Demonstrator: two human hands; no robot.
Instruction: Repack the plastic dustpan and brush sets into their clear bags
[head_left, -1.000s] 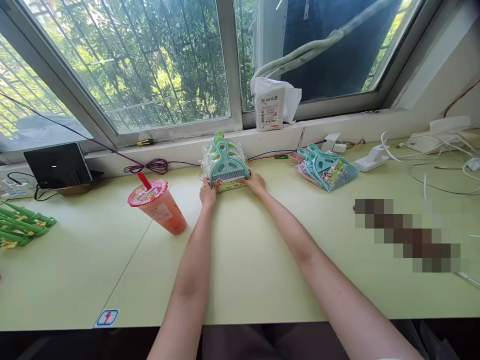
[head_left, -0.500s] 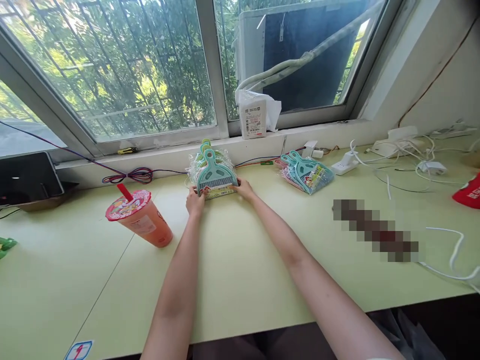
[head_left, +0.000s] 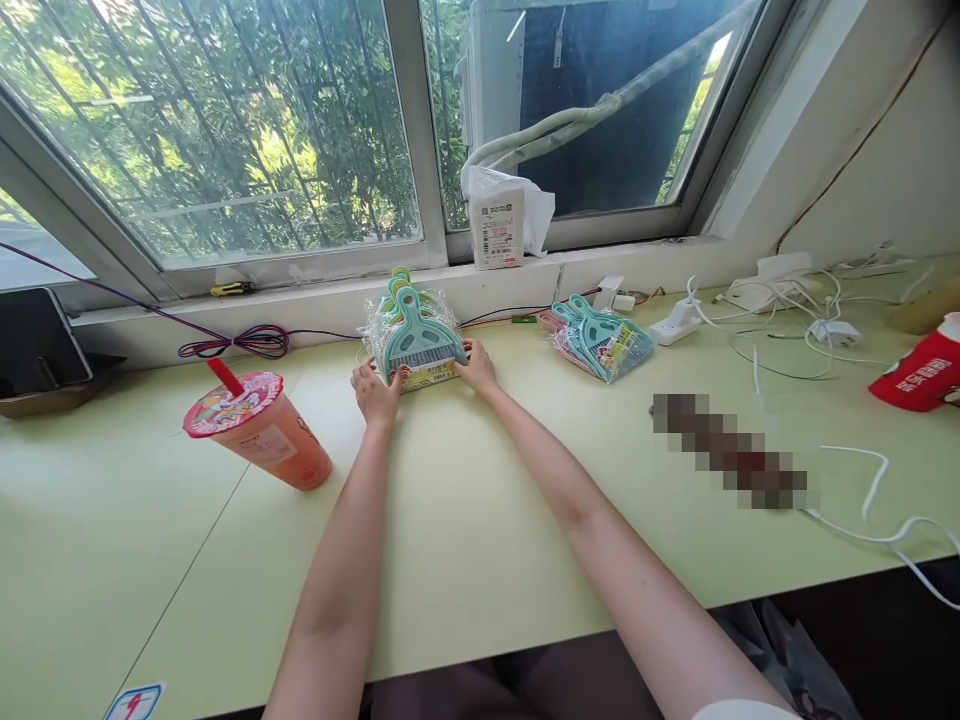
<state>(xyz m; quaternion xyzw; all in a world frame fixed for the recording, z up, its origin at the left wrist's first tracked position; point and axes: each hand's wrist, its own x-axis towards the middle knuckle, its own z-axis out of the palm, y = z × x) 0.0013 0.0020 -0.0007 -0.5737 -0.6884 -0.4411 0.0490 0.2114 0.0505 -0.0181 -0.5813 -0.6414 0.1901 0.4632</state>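
Against the windowsill stands a stack of mini dustpan-and-brush sets (head_left: 422, 340) in clear plastic wrap. The front dustpan is teal, with a yellow label low on it, and green ones lean behind. My left hand (head_left: 377, 395) grips the lower left side of the stack, thumb at the front and fingers round the side. At the lower right side my right hand (head_left: 478, 370) holds the same stack, its thumb near the label. The fingertips behind the plastic are partly hidden. Further right lies a smaller pile of wrapped dustpan sets (head_left: 602, 340), teal and pink, untouched.
A sealed orange drink cup (head_left: 281, 440) with a red straw stands left of my arms. A tablet (head_left: 41, 340) leans at far left. White cables and a power strip (head_left: 675, 322) lie at right, near a red packet (head_left: 922, 370). A tissue pack (head_left: 499, 230) sits on the sill.
The whole view has shifted slightly, so things appear further left. Both hands remain at the stack's sides; my left hand's fingers look a little more spread against it.
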